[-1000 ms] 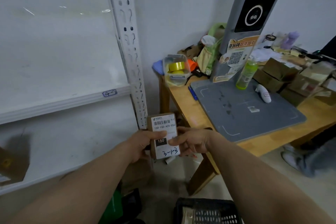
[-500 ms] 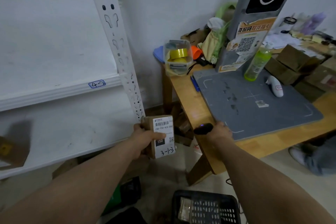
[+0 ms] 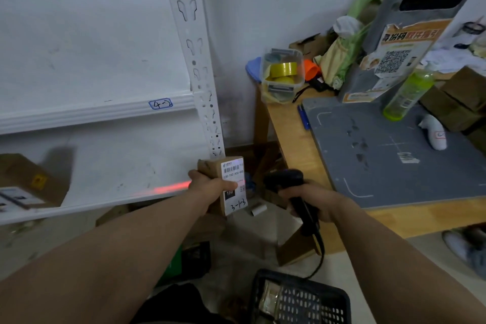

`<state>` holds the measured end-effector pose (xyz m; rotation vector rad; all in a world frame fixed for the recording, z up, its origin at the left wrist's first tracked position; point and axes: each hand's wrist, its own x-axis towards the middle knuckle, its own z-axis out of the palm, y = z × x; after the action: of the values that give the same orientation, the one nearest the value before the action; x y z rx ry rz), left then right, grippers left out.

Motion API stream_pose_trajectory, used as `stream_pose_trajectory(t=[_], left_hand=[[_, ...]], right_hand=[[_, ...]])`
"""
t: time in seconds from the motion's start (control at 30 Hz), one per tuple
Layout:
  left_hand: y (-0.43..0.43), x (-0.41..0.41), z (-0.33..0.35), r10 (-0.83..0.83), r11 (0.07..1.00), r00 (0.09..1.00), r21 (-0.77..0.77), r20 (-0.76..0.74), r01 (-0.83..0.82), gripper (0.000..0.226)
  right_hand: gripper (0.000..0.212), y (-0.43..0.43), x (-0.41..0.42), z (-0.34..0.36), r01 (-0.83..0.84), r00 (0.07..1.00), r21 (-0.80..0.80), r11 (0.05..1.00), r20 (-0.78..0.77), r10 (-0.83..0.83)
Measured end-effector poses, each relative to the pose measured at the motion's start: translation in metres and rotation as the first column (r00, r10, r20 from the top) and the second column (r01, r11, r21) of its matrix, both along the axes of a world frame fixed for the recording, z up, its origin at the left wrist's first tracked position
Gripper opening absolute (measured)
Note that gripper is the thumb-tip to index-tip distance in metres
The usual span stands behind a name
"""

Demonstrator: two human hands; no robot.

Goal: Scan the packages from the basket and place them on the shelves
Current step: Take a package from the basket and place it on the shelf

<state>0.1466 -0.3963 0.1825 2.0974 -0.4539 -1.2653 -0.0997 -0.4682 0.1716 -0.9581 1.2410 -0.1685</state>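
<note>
The small cardboard box (image 3: 232, 172) stands upright in the left hand (image 3: 207, 187). The thumb presses across the white label below the barcode and the fingers are wrapped behind it. The right hand (image 3: 313, 200), just beside it, is closed round the grip of a black scanner (image 3: 284, 179) whose head points toward the label. A red scan line (image 3: 163, 188) spills onto the shelf (image 3: 110, 160) beyond the left hand. The box looks light and stiff enough for one hand; its plain cardboard sides should give a dry, sure hold, while the glossy label is likely slicker. The long side edges are the best place to hold it, which keeps the barcode bare. For moving, the white shelf post (image 3: 200, 73) rises just behind the box, so it may catch a corner. The shelf board to the left of the left hand is open as far as the brown boxes (image 3: 29, 179) well off to that side. The edge of the wooden surface (image 3: 289, 139) runs close along the right hand's outer side. The scanner's cable hangs toward the black basket (image 3: 339, 294) below that hand and could snag on a wide swing.
</note>
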Motion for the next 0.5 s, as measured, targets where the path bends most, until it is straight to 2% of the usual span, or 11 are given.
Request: stream_pose_trajectory(t=[0.07, 0.2, 0.5], left_hand=[[0.001, 0.002, -0.005, 0.016, 1.0, 0.999, 0.009, 0.033, -0.016, 0.084], [0.0, 0.001, -0.006, 0.049, 0.999, 0.997, 0.005, 0.057, -0.049, 0.08], [-0.004, 0.009, -0.007, 0.05, 0.998, 0.996, 0.022, 0.07, -0.052, 0.081]], right_hand=[[0.033, -0.002, 0.01, 0.012, 0.029, 0.996, -0.013, 0.999, 0.087, -0.028], [0.041, -0.005, 0.018, 0.026, -0.003, 0.989, -0.04, 0.999, 0.149, 0.009], [0.039, 0.0, 0.03, 0.03, -0.017, 0.989, -0.034, 0.999, 0.149, 0.022]])
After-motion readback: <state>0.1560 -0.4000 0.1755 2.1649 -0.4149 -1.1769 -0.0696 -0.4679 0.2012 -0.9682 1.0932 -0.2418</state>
